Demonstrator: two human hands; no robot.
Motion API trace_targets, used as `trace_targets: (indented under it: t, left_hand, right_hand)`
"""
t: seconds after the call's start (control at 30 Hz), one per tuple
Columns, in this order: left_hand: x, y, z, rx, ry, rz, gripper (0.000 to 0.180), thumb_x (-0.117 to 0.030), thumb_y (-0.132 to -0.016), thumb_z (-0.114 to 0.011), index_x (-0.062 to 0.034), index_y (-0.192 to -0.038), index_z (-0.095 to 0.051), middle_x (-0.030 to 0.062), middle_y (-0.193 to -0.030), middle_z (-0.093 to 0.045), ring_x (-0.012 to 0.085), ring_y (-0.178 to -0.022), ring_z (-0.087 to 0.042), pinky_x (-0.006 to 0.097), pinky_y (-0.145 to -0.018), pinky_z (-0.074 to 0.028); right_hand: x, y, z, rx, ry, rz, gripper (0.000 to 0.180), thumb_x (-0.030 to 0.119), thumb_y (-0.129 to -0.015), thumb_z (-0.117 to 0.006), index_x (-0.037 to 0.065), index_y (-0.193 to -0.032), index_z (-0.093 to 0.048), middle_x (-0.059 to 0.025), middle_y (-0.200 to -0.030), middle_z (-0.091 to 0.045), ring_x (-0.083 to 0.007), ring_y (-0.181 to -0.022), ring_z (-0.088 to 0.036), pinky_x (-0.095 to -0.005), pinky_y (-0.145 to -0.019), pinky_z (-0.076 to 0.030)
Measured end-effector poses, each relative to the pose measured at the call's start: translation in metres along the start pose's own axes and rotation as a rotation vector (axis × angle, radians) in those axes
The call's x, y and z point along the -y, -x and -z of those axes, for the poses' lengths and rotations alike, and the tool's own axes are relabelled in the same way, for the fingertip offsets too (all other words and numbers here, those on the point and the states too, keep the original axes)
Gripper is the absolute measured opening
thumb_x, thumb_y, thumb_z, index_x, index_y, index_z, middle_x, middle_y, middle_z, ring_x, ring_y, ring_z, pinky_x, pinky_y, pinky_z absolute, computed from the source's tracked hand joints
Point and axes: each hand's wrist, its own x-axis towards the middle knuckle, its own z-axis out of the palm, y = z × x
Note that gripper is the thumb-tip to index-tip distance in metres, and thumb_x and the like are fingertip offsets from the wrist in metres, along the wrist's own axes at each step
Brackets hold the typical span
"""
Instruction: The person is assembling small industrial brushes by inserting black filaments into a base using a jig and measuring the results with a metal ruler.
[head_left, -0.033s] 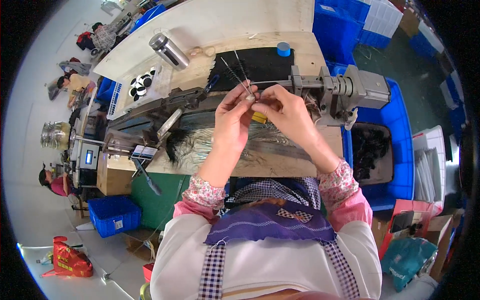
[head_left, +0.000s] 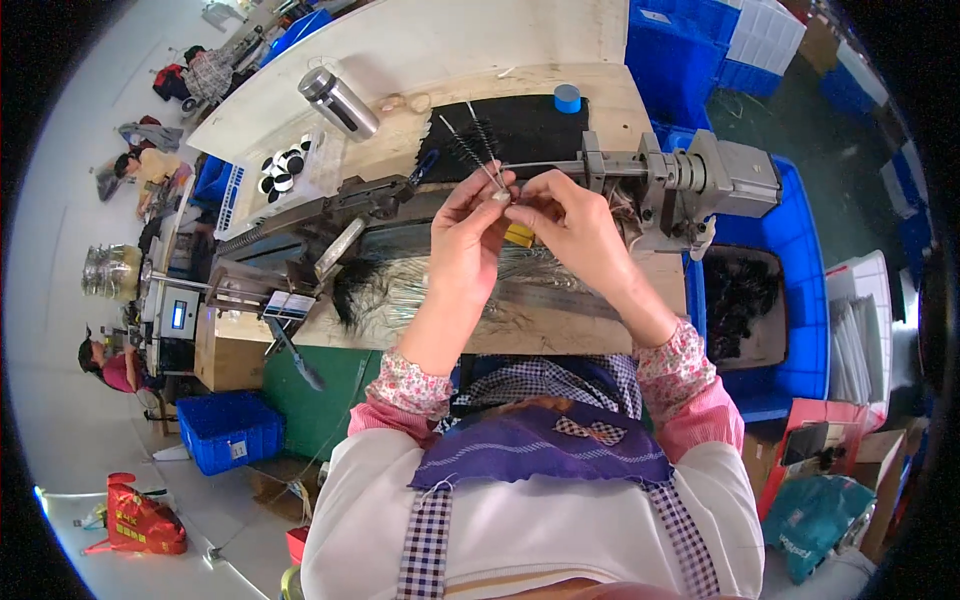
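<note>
Two thin wire brushes with black bristles [head_left: 468,150] stand up, tilted, from the fingers of my left hand [head_left: 466,228]. That hand is closed on their lower ends. My right hand [head_left: 578,218] is pinched close beside it, fingertips meeting the left ones; whatever lies between them is too small to make out. Both hands are above the workbench, in front of a metal machine with a motor [head_left: 735,178] on its right. Under and beside them lie loose thin metal wires [head_left: 405,290] and a tuft of black bristles [head_left: 350,290]. A yellow piece [head_left: 519,235] shows between my wrists.
Behind my hands lies a black mat [head_left: 550,135] with a blue tape roll [head_left: 567,98]. A steel flask [head_left: 340,103] and a tray of black-and-white round pieces [head_left: 283,170] stand at left. A blue bin [head_left: 805,290] holding black bristle material stands at right. Other people work far left.
</note>
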Motion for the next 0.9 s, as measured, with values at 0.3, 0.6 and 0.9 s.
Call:
trace_targets:
  t: [0.3,0.6,0.9]
  left_hand:
    - [0.001,0.002,-0.004,-0.035,-0.004,0.029,0.026,0.001,-0.083,-0.060,0.0019,-0.110,-0.058,0.0124,-0.106,-0.062,0.0176,-0.093,-0.059,0.032,-0.086,-0.049]
    - [0.005,-0.003,0.007,-0.074,-0.024,-0.010,0.024,-0.002,-0.085,-0.059,0.0006,-0.109,-0.058,0.0100,-0.103,-0.063,0.0154,-0.087,-0.061,0.028,-0.076,-0.051]
    - [0.012,-0.005,0.006,-0.039,-0.080,-0.044,0.028,0.001,-0.086,-0.053,0.0019,-0.115,-0.055,0.0125,-0.107,-0.061,0.0199,-0.095,-0.060,0.033,-0.084,-0.050]
  right_hand:
    - [-0.012,0.002,-0.009,-0.062,-0.089,-0.088,0.017,0.010,-0.081,-0.066,-0.002,-0.090,-0.058,-0.0110,-0.075,-0.063,-0.0121,-0.062,-0.059,-0.0261,-0.057,-0.047]
    - [0.003,0.006,-0.003,-0.199,-0.278,-0.156,0.009,0.007,-0.085,-0.061,-0.001,-0.088,-0.057,-0.0036,-0.065,-0.053,-0.0074,-0.057,-0.050,-0.0227,-0.049,-0.041]
    - [-0.021,0.006,-0.024,-0.178,-0.151,0.040,0.011,0.005,-0.082,-0.063,-0.002,-0.087,-0.056,-0.0106,-0.082,-0.053,-0.0182,-0.070,-0.056,-0.0265,-0.052,-0.047]
